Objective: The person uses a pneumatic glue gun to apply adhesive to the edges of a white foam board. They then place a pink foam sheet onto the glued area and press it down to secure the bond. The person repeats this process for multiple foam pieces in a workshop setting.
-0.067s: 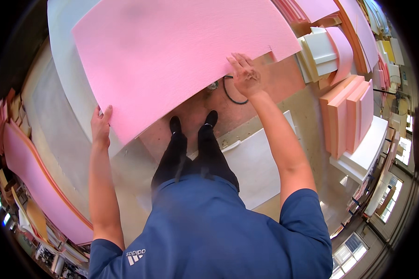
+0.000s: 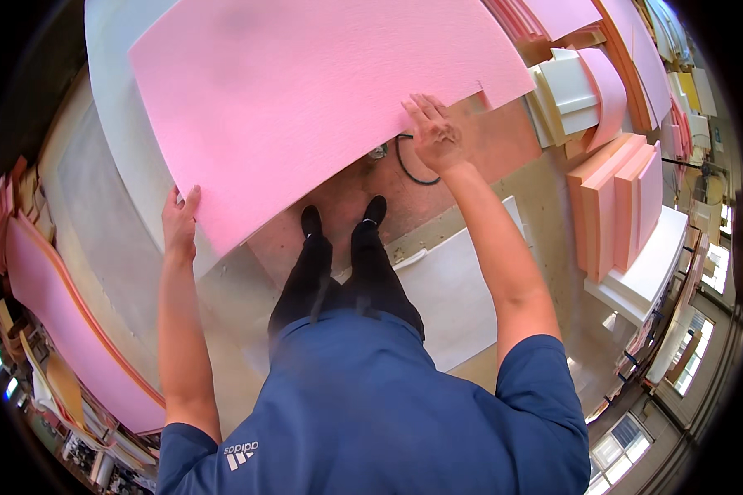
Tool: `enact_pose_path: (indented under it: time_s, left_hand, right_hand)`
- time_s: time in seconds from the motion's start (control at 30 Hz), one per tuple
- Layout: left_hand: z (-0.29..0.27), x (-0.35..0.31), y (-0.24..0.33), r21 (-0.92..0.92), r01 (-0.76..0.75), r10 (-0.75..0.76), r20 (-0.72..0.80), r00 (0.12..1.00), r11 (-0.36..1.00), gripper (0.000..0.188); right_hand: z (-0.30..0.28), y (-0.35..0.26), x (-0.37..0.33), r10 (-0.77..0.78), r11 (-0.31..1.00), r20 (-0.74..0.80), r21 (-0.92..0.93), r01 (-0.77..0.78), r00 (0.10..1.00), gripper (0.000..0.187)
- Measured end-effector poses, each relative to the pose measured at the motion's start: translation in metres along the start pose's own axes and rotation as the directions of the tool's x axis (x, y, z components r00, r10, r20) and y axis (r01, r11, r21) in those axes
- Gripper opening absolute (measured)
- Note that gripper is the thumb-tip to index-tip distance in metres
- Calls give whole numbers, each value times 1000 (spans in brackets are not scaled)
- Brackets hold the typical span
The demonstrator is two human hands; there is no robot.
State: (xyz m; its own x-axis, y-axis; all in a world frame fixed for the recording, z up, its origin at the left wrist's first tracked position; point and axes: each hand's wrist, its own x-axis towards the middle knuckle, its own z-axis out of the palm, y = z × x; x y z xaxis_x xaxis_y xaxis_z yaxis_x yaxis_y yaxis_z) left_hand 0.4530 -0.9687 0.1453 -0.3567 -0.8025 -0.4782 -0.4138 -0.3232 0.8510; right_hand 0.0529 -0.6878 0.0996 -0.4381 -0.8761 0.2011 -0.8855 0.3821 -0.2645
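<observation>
A large pink foam sheet [image 2: 322, 91] stretches in front of me, with a small notch in its near edge toward the right. At its left edge, close to the near corner, my left hand [image 2: 179, 223] grips the sheet, thumb over the top; its other fingers are partly hidden. My right hand [image 2: 437, 140] lies palm down across the near edge, fingers stretched out with their tips on the pink surface. Underneath the sheet, a pale board or tabletop [image 2: 111, 107] shows at the left.
Stacked pink foam blocks [image 2: 615, 206] stand at the right on white slabs [image 2: 644, 268]. Beyond them are white and cream foam pieces [image 2: 565, 91]. A white sheet [image 2: 450, 289] lies on the floor by my legs, and a black hose [image 2: 409, 165] curves near my feet. Long pink foam [image 2: 66, 313] leans at the left.
</observation>
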Motion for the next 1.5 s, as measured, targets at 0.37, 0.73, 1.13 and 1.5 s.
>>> enact_pose_path:
  time_s: [0.37, 0.73, 1.13, 1.5]
  left_hand:
    - [8, -10, 1, -53, 27, -27, 3, 1000, 998, 72]
    - [3, -6, -8, -61, 58, -56, 40, 998, 996, 74]
    - [0, -11, -19, -18, 85, -85, 26, 996, 996, 83]
    - [0, -13, -41, 7, 109, -109, -9, 994, 994, 61]
  right_hand:
    - [11, -26, -8, -6, 1000, 47, 29, 5, 999, 47]
    - [22, -48, -13, -8, 1000, 37, 4, 8, 999, 52]
    - [23, -94, -16, 2, 998, 82, 64, -7, 997, 52]
    - [36, -145, -17, -75, 995, 86, 77, 68, 994, 56]
